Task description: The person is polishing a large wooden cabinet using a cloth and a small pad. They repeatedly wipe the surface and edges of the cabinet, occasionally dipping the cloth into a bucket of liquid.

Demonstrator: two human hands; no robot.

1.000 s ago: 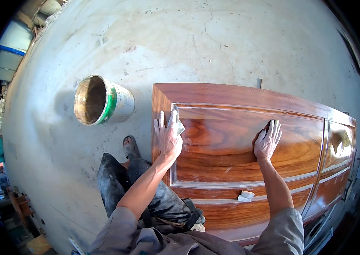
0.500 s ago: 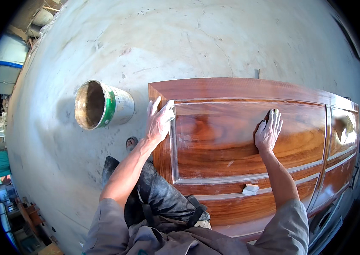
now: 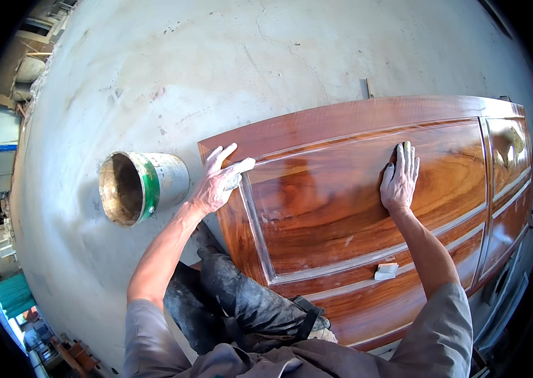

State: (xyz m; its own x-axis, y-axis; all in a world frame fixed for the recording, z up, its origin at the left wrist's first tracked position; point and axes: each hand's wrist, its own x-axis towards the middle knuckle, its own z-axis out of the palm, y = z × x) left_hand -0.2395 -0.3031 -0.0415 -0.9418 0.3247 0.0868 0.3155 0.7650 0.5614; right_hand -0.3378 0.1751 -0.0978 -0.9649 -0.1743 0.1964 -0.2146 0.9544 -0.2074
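A glossy reddish-brown wooden door (image 3: 317, 233) with recessed panels and pale, dusty mouldings lies flat before me. My left hand (image 3: 215, 184) is at its near-left upper corner, fingers stretched over the frame. Between thumb and palm it pinches a pale folded piece of sandpaper (image 3: 234, 182), partly hidden, beside the end of the moulding. My right hand (image 3: 400, 179) rests flat on the large panel with its fingers extended, holding nothing; the fingertips look dusted. Another pale folded piece of sandpaper (image 3: 386, 271) lies on the lower rail, left of my right forearm.
A white bucket (image 3: 169, 176) with a green band lies on its side on the grey floor (image 3: 184, 57), left of the door. My bent legs (image 3: 247, 299) are close against the door's lower left edge. Clutter lines the far left.
The view has shifted, so the door appears tilted and the bucket lower. My left hand has shifted slightly around the corner, still with the sandpaper. My right hand stays flat on the panel.
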